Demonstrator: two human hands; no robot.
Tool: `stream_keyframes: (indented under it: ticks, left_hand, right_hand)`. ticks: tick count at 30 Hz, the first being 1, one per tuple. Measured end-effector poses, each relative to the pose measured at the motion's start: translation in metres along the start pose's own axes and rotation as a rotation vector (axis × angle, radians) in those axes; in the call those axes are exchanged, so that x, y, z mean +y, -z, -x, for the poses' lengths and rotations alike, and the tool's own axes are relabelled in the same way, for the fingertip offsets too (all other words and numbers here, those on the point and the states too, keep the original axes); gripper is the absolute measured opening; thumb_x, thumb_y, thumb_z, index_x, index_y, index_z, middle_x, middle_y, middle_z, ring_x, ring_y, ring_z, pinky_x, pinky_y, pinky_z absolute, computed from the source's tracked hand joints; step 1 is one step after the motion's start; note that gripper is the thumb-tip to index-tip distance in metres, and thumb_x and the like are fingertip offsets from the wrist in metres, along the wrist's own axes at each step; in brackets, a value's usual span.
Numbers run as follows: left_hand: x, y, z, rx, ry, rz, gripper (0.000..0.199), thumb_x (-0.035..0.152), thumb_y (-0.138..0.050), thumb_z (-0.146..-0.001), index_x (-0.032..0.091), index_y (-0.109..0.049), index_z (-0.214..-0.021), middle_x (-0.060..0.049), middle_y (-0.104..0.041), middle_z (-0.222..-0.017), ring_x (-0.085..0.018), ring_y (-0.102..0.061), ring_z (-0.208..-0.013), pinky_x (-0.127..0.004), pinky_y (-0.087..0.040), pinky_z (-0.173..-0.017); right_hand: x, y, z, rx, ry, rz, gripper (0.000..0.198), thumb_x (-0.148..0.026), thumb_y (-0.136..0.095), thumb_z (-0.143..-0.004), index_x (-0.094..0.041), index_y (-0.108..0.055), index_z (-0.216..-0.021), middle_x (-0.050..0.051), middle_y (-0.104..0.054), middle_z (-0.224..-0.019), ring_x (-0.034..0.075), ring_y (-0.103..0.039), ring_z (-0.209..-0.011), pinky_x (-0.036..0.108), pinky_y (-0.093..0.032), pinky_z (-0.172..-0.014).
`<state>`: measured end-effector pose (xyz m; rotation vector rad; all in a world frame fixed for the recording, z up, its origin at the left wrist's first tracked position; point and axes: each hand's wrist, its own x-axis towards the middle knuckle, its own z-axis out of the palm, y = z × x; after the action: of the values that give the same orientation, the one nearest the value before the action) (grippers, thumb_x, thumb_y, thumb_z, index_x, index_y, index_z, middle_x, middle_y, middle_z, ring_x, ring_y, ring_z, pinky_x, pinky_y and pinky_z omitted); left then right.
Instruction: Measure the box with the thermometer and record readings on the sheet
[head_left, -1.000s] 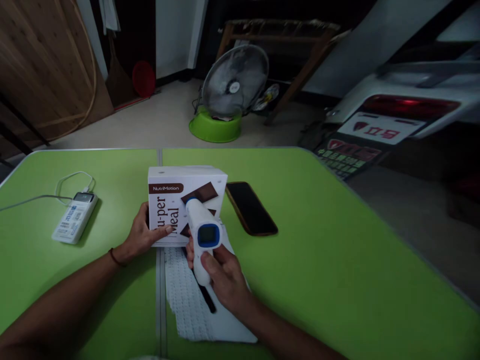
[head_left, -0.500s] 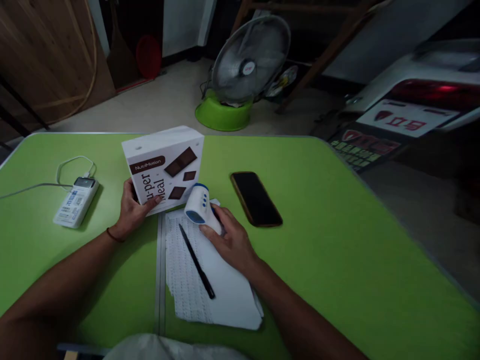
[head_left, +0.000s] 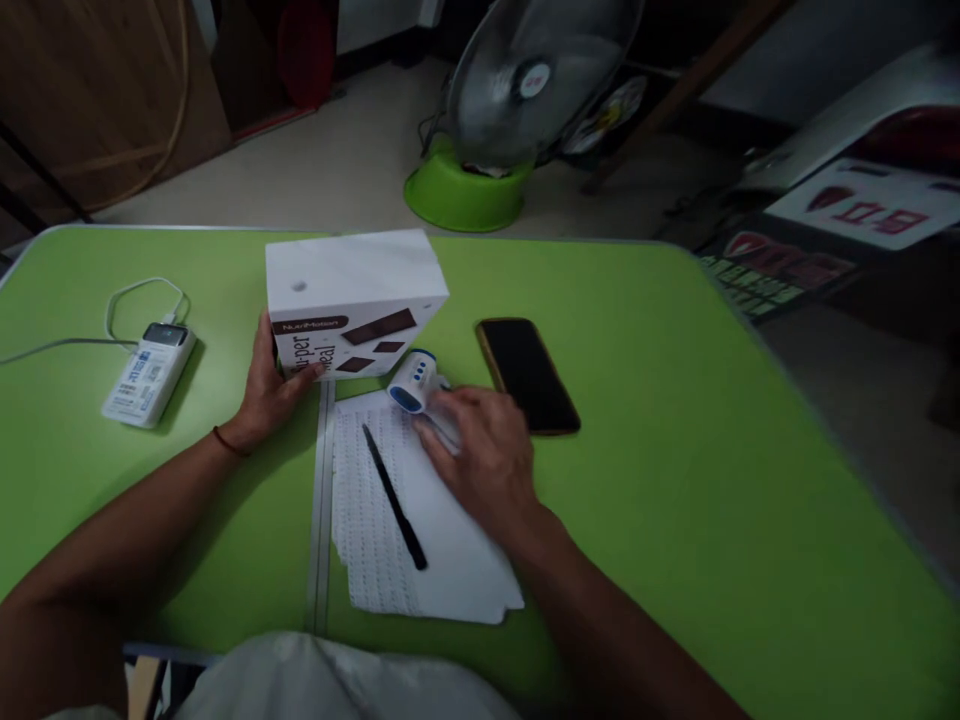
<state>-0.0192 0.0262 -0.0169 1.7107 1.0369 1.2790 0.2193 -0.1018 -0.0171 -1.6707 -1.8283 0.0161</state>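
Note:
My left hand [head_left: 268,392] grips the lower left side of a white box [head_left: 352,300] with brown chocolate pictures, standing on the green table [head_left: 675,470]. My right hand [head_left: 480,450] lies over the handle of a white and blue thermometer gun [head_left: 415,382], which rests on a stack of white printed sheets [head_left: 450,560] just in front of the box. A black pen [head_left: 394,497] lies diagonally on those sheets, left of my right hand.
A dark phone [head_left: 528,374] lies face up right of the box. A white power bank [head_left: 148,374] with a white cable sits at the left. Beyond the table's far edge stands a fan on a green base [head_left: 465,195]. A seam [head_left: 322,480] splits the tabletop.
My right hand brought the thermometer gun down from pointing at the box and laid it on the sheets. The left hand kept hold of the box. The view tilted downward.

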Motion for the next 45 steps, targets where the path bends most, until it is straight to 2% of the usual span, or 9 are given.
stream_keyframes:
  ticks: [3,7,12,15,18,22,25,32,45]
  left_hand:
    - [0.000,0.000,0.004,0.062,-0.137,-0.146,0.094,0.046,-0.085,-0.072,0.031,-0.030,-0.146,-0.010,-0.031,-0.155,-0.033,-0.022,-0.150,-0.056,-0.012,-0.128]
    - [-0.003,-0.003,0.009,0.048,-0.184,-0.182,0.111,0.047,-0.089,-0.067,0.025,-0.019,-0.151,-0.014,-0.022,-0.160,-0.038,-0.014,-0.153,-0.053,-0.003,-0.129]
    - [-0.012,-0.011,0.010,0.028,-0.024,-0.191,0.139,0.046,-0.099,-0.045,0.023,-0.016,-0.154,-0.017,-0.023,-0.160,-0.046,-0.017,-0.150,-0.056,0.002,-0.128]
    - [-0.012,-0.013,0.009,-0.016,0.033,-0.215,0.156,0.051,-0.100,-0.034,0.023,-0.007,-0.155,-0.020,-0.012,-0.164,-0.051,-0.008,-0.151,-0.065,0.010,-0.122]
    - [-0.008,-0.014,0.009,-0.065,0.076,-0.222,0.165,0.053,-0.100,-0.029,0.023,0.002,-0.156,-0.023,-0.007,-0.165,-0.052,-0.007,-0.150,-0.069,0.010,-0.120]
    - [-0.005,-0.014,0.009,-0.057,0.075,-0.143,0.155,0.046,-0.101,-0.036,0.021,-0.006,-0.156,-0.021,-0.030,-0.158,-0.047,-0.013,-0.152,-0.062,0.007,-0.125]
    - [-0.005,-0.014,0.008,-0.044,0.054,-0.084,0.146,0.042,-0.101,-0.041,0.020,-0.013,-0.154,-0.016,-0.043,-0.149,-0.042,-0.014,-0.153,-0.057,0.002,-0.127]
    - [-0.005,-0.013,0.006,-0.031,0.041,-0.108,0.140,0.033,-0.100,-0.043,0.021,-0.017,-0.154,-0.015,-0.027,-0.160,-0.043,-0.018,-0.152,-0.055,-0.006,-0.127]
    - [-0.008,-0.011,0.005,-0.034,0.052,-0.073,0.135,0.030,-0.100,-0.046,0.026,-0.020,-0.154,-0.010,-0.034,-0.156,-0.042,-0.028,-0.147,-0.057,-0.005,-0.127]
  right_hand:
    - [-0.020,-0.002,0.013,-0.174,0.136,-0.182,0.025,-0.043,-0.057,-0.095,-0.019,-0.067,-0.097,0.009,-0.069,-0.081,0.023,-0.063,-0.073,0.037,-0.051,-0.065]
    - [-0.028,-0.005,0.023,-0.320,0.089,-0.226,0.025,-0.033,-0.051,-0.096,-0.021,-0.066,-0.112,0.010,-0.072,-0.088,0.024,-0.065,-0.075,0.036,-0.051,-0.060]
    - [-0.012,-0.002,0.012,-0.226,-0.005,-0.597,0.031,-0.023,-0.042,-0.096,-0.026,-0.067,-0.115,0.006,-0.069,-0.092,0.021,-0.066,-0.083,0.038,-0.055,-0.075]
    - [-0.004,-0.006,0.010,-0.219,-0.153,-0.755,0.034,-0.029,-0.051,-0.091,-0.027,-0.060,-0.124,0.007,-0.065,-0.103,0.021,-0.065,-0.090,0.039,-0.056,-0.081]
    - [-0.004,-0.013,0.014,-0.163,-0.265,-0.798,0.029,-0.037,-0.065,-0.084,-0.027,-0.060,-0.111,0.003,-0.063,-0.091,0.018,-0.062,-0.080,0.036,-0.054,-0.073]
    - [-0.011,-0.016,0.013,-0.118,-0.363,-0.859,0.027,-0.049,-0.053,-0.092,-0.025,-0.066,-0.096,-0.001,-0.057,-0.070,0.014,-0.053,-0.059,0.030,-0.047,-0.056]
    - [-0.015,-0.013,0.009,-0.115,-0.401,-0.849,0.027,-0.045,-0.053,-0.092,-0.024,-0.070,-0.093,-0.001,-0.059,-0.066,0.014,-0.053,-0.057,0.030,-0.047,-0.054]
    - [-0.015,-0.015,0.011,-0.048,-0.419,-0.602,0.007,-0.025,-0.066,-0.072,-0.025,-0.069,-0.078,-0.001,-0.068,-0.068,0.015,-0.060,-0.059,0.031,-0.052,-0.056]
    - [-0.016,-0.022,0.014,-0.084,-0.340,-0.611,0.004,-0.022,-0.063,-0.076,-0.025,-0.063,-0.073,-0.004,-0.061,-0.062,0.015,-0.055,-0.057,0.033,-0.049,-0.058]
